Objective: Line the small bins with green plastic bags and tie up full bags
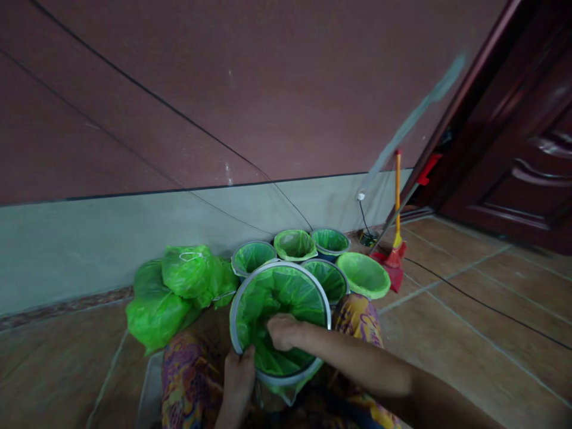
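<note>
A round trash can (236,298) with a grey rim stands between my knees, its mouth tilted towards me. A thin green bag (295,292) lines it, and the bag's edge hangs out below the front of the rim. My left hand (240,363) grips the rim at the near left, thumb over the edge. My right hand (283,332) reaches inside the can, its fingers curled into a fist close to the liner. Whether the fist holds part of the liner is hidden from me.
Several other green-lined trash cans (363,274) stand by the wall beyond. Tied green bags (185,271) lie at left. A red dustpan (395,279) and a yellow-handled broom (397,196) stand at right, near a dark red door (513,149). A black cable (487,301) crosses the floor.
</note>
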### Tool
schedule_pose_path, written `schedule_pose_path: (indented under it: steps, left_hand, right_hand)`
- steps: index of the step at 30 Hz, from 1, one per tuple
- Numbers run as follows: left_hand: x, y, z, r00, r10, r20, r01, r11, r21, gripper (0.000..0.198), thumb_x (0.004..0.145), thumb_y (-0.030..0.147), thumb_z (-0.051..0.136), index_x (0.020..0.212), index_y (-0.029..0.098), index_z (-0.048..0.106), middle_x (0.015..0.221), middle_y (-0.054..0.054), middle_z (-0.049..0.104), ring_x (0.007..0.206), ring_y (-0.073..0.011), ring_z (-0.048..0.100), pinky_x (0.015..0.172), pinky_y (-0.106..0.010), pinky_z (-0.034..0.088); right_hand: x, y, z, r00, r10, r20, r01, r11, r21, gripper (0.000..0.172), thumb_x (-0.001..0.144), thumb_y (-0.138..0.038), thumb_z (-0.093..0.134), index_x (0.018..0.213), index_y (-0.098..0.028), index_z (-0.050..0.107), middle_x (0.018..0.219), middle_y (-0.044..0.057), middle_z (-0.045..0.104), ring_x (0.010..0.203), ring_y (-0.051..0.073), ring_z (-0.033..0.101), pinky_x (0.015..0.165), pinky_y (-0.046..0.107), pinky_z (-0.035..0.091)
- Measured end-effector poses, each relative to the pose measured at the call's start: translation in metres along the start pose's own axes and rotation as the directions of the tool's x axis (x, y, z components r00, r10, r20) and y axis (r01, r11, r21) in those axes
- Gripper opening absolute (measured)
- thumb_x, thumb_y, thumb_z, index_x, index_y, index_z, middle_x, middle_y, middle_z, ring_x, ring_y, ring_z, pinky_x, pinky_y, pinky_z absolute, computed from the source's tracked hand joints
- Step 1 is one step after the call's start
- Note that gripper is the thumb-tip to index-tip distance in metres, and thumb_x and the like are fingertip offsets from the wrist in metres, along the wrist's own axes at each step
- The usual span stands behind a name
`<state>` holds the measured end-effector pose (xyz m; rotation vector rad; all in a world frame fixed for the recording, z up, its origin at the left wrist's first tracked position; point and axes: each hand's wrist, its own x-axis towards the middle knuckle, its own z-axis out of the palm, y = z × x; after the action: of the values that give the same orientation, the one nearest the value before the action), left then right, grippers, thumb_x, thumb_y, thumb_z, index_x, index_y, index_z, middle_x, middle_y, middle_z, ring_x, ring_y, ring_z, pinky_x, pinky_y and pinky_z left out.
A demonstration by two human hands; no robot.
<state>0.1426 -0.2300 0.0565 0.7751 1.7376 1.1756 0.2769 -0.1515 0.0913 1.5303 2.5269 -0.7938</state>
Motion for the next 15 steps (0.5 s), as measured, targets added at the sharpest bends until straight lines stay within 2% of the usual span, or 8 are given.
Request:
schedule_pose_path:
  steps: [2, 4, 5, 7, 8, 10, 12, 15]
  left_hand:
    - [0.016, -0.015, 0.005, 0.995, -0.100, -0.016, 0.099, 0.994, -0.053, 0.015, 0.067, 0.030, 0.060, 0.068, 0.016, 0.067, 0.062, -0.005, 0.070, 0.067, -0.0245, 0.069, 0.060, -0.033, 0.053]
    - [0.032, -0.029, 0.011, 0.973, -0.231, -0.031, 0.226, 0.968, -0.109, 0.011, 0.069, 0.027, 0.059, 0.065, 0.017, 0.063, 0.055, -0.002, 0.063, 0.063, -0.0226, 0.067, 0.056, -0.031, 0.051]
    - [0.040, -0.035, 0.014, 0.956, -0.288, -0.049, 0.279, 0.950, -0.140, 0.010, 0.070, 0.025, 0.059, 0.063, 0.018, 0.061, 0.051, 0.000, 0.058, 0.060, -0.0218, 0.065, 0.054, -0.031, 0.050]
    - [0.055, -0.044, 0.020, 0.933, -0.355, -0.065, 0.339, 0.924, -0.176, 0.009, 0.071, 0.021, 0.059, 0.063, 0.018, 0.058, 0.050, 0.002, 0.053, 0.059, -0.0205, 0.064, 0.054, -0.030, 0.050]
    - [0.062, -0.047, 0.023, 0.924, -0.376, -0.066, 0.359, 0.915, -0.186, 0.009, 0.072, 0.020, 0.058, 0.064, 0.019, 0.057, 0.051, 0.003, 0.053, 0.061, -0.0202, 0.065, 0.055, -0.030, 0.051]
    - [0.073, -0.054, 0.028, 0.904, -0.423, -0.062, 0.404, 0.893, -0.200, 0.007, 0.074, 0.017, 0.056, 0.067, 0.019, 0.055, 0.058, 0.001, 0.057, 0.067, -0.0207, 0.068, 0.060, -0.031, 0.055]
    - [0.083, -0.061, 0.033, 0.874, -0.481, -0.073, 0.458, 0.863, -0.211, 0.007, 0.075, 0.015, 0.056, 0.070, 0.020, 0.054, 0.068, -0.003, 0.062, 0.078, -0.0233, 0.071, 0.066, -0.034, 0.058]
    - [0.095, -0.073, 0.040, 0.835, -0.544, -0.086, 0.518, 0.828, -0.215, 0.006, 0.074, 0.015, 0.059, 0.075, 0.019, 0.055, 0.082, -0.008, 0.066, 0.094, -0.0276, 0.072, 0.074, -0.038, 0.061]
  right_hand:
    - [0.009, 0.010, -0.006, 0.994, -0.056, -0.095, 0.053, 0.998, -0.041, 0.030, 0.080, -0.016, 0.063, 0.106, -0.011, 0.076, 0.103, 0.017, 0.077, 0.102, 0.033, 0.071, 0.092, 0.039, 0.055]
    - [0.010, 0.029, -0.010, 0.949, -0.050, -0.310, 0.034, 0.998, -0.056, 0.037, 0.091, -0.022, 0.050, 0.122, -0.017, 0.069, 0.122, 0.013, 0.071, 0.119, 0.028, 0.063, 0.106, 0.039, 0.045]
    - [0.010, 0.041, -0.010, 0.914, 0.010, -0.406, -0.030, 0.999, -0.044, 0.040, 0.093, -0.023, 0.047, 0.128, -0.018, 0.065, 0.129, 0.013, 0.068, 0.125, 0.027, 0.059, 0.110, 0.039, 0.042]
    - [0.014, 0.066, -0.003, 0.845, 0.216, -0.489, -0.231, 0.973, 0.031, 0.047, 0.093, -0.025, 0.047, 0.138, -0.016, 0.056, 0.139, 0.016, 0.060, 0.131, 0.030, 0.054, 0.111, 0.043, 0.040]
    - [0.017, 0.078, 0.005, 0.813, 0.337, -0.476, -0.331, 0.938, 0.098, 0.052, 0.093, -0.026, 0.049, 0.142, -0.013, 0.051, 0.141, 0.020, 0.057, 0.131, 0.032, 0.053, 0.109, 0.044, 0.041]
    - [0.028, 0.098, 0.026, 0.771, 0.543, -0.333, -0.469, 0.838, 0.280, 0.056, 0.092, -0.029, 0.051, 0.143, -0.005, 0.048, 0.138, 0.026, 0.058, 0.127, 0.034, 0.057, 0.103, 0.044, 0.046]
    - [0.039, 0.110, 0.051, 0.794, 0.589, -0.152, -0.477, 0.758, 0.445, 0.046, 0.092, -0.027, 0.051, 0.131, -0.004, 0.058, 0.124, 0.026, 0.067, 0.117, 0.032, 0.065, 0.094, 0.038, 0.051]
    - [0.052, 0.118, 0.084, 0.831, 0.549, -0.086, -0.419, 0.721, 0.552, 0.029, 0.093, -0.023, 0.046, 0.102, -0.013, 0.072, 0.097, 0.016, 0.076, 0.093, 0.027, 0.073, 0.077, 0.031, 0.053]
